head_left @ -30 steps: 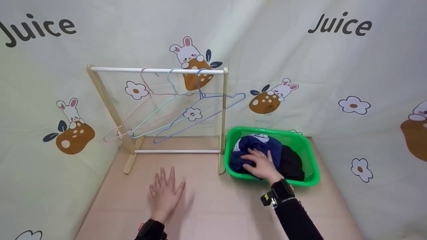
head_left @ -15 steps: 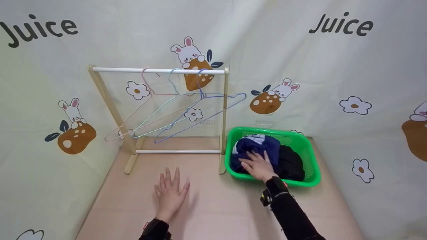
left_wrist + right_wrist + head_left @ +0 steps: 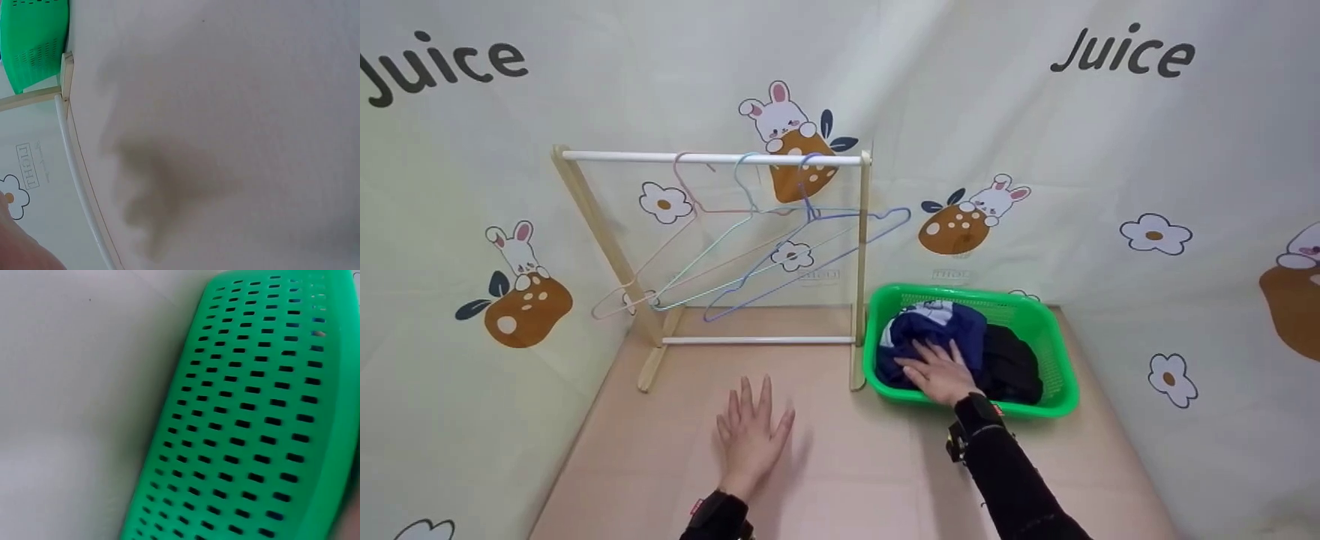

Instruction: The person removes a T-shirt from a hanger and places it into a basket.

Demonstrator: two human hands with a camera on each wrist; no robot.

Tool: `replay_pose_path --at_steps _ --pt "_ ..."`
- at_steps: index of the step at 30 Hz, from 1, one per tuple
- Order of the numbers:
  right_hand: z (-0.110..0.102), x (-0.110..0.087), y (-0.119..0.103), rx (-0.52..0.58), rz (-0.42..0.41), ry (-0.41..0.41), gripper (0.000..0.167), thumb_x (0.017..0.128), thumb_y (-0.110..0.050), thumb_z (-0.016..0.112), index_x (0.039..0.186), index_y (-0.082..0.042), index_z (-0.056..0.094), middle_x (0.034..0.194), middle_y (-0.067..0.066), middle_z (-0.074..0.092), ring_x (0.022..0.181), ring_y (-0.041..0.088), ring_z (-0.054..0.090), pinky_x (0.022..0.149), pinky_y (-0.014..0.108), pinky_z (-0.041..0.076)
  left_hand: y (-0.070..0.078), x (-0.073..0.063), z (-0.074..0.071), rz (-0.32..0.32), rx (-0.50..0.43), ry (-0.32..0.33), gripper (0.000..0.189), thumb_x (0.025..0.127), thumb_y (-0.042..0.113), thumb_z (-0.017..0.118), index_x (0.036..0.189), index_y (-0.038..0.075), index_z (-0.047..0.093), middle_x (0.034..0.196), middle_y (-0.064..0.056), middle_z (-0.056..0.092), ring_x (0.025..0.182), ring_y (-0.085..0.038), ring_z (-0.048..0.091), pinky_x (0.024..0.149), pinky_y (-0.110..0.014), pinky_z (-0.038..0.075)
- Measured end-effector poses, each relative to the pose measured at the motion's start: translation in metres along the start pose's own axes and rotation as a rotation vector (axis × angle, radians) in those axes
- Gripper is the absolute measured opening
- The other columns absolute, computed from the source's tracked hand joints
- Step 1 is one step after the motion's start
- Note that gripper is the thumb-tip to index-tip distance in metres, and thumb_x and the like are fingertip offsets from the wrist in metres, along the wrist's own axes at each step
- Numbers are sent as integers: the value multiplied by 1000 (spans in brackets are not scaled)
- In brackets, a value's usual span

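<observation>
My right hand (image 3: 942, 375) is over the green basket (image 3: 1061, 405), fingers spread on or just above a navy garment (image 3: 964, 330) with white parts. Whether it touches the cloth is hard to tell. Beside that garment lies a black one (image 3: 1014, 367), bunched up. My left hand (image 3: 754, 442) hovers over the table with straight, spread fingers and holds nothing. In the left wrist view only a bit of the left hand (image 3: 22, 247) shows, above its shadow. The right wrist view is filled by the basket's slotted outer wall (image 3: 236, 410).
A small wooden rack (image 3: 611, 240) with a white top rod (image 3: 622, 157) stands left of the basket. From the rod hang a pink hanger (image 3: 660, 251), a mint hanger (image 3: 701, 255) and a purple hanger (image 3: 840, 259). A printed curtain (image 3: 1080, 157) surrounds the pinkish table (image 3: 840, 480).
My right hand has shifted slightly left and toward me over the navy garment, its fingers flatter. My left hand has drifted to the right. The hangers and basket stay in place.
</observation>
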State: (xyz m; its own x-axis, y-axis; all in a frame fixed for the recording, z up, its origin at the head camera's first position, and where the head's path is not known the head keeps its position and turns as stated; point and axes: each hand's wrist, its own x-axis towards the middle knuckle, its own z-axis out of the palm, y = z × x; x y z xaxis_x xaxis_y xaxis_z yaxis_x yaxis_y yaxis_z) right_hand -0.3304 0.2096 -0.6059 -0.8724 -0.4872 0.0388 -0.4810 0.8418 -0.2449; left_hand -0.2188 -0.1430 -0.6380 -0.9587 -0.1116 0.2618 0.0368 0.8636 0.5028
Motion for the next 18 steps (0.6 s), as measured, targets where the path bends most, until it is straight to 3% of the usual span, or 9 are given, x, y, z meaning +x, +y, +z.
replay_pose_path --at_steps 12,18 --pt "-4 -13 -10 80 -19 238 35 105 -37 45 124 -23 71 143 11 54 137 35 42 114 61 8 16 4 3 -4 -47 -48 74 97 53 51 157 14 29 161 -24 13 146 -48 7 106 -73 6" --pt "-15 -26 -18 143 -17 290 33 105 -31 49 124 -15 71 138 13 57 133 38 45 112 63 13 29 13 -10 -9 -58 -146 77 97 56 49 157 13 27 160 -25 14 145 -50 7 105 -74 1"
